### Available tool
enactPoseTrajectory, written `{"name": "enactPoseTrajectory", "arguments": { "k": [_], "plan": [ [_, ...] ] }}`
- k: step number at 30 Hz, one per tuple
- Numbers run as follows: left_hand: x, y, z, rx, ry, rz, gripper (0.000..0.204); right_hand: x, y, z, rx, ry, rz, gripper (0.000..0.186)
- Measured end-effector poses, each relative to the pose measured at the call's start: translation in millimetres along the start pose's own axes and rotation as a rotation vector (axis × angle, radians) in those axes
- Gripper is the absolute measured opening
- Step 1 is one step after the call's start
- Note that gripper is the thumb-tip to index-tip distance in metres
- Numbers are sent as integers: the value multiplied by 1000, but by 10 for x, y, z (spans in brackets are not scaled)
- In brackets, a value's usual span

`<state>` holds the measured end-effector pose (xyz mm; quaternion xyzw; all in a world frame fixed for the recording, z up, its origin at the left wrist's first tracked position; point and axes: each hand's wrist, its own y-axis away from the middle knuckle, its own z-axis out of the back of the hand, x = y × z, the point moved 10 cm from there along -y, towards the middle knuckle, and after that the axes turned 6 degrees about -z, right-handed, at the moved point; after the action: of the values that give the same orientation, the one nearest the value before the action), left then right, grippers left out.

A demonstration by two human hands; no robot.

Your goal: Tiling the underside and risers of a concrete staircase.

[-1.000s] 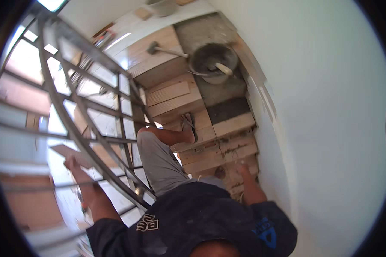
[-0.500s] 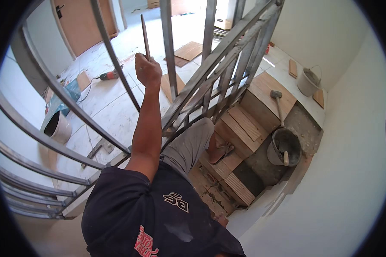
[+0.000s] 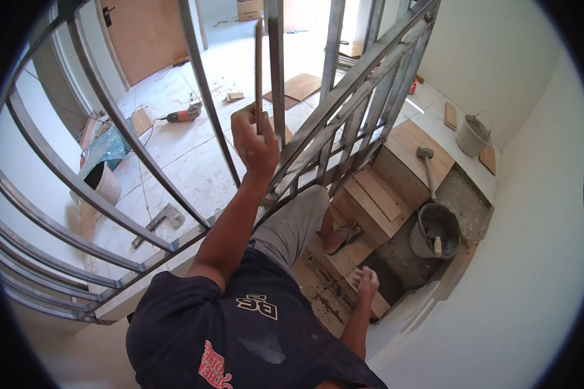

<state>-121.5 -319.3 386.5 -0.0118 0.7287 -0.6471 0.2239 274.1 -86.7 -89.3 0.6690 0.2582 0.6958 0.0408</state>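
My left hand [image 3: 255, 144], raised beside the metal railing [image 3: 276, 65], is closed around the lower end of a thin brown strip [image 3: 258, 68]. The strip stands upright, seen nearly edge-on, so its material is unclear. Low on the right, my right hand [image 3: 366, 282] hangs over a ribbed tile [image 3: 376, 299] lying on the stairs; its fingers are loosely bent and apart, with nothing visible in them. Right of that hand is a bare grey mortar patch [image 3: 379, 275]. A dark bucket [image 3: 428, 240] holds mortar and a tool with a wooden handle [image 3: 437, 247].
A mallet [image 3: 427, 165] lies on a wood-look tile landing [image 3: 409, 146]. Loose tile planks [image 3: 377, 194] rest on the step by my sandalled foot [image 3: 341, 238]. Another bucket [image 3: 474, 136] stands behind. Beyond the railing are an angle grinder [image 3: 185, 114] and a metal square [image 3: 169, 217].
My right hand has come out from beside my body and reached forward over the stairs. The left hand with its strip now appears lower and farther right as the view shifted.
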Motion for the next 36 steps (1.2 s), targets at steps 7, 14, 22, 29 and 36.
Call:
{"name": "enactPoseTrajectory", "arguments": {
  "k": [7,14,22,29,36],
  "plan": [
    [-332,117,277,-64,64,-142,24,1754,719,-993,202,-19,203,33],
    [-733,745,153,414,573,194,29,3550,2116,-1143,480,-22,778,66],
    [-1952,2042,-131,830,849,-627,22,2680,1791,-672,51,-361,399,96],
    [-2392,3243,-158,1402,1000,-734,30,636,1465,-16,-380,-951,61,36],
    [-2057,4117,-978,1966,952,-710,69,-701,1209,446,-596,-1332,-102,41]
  ]
}}
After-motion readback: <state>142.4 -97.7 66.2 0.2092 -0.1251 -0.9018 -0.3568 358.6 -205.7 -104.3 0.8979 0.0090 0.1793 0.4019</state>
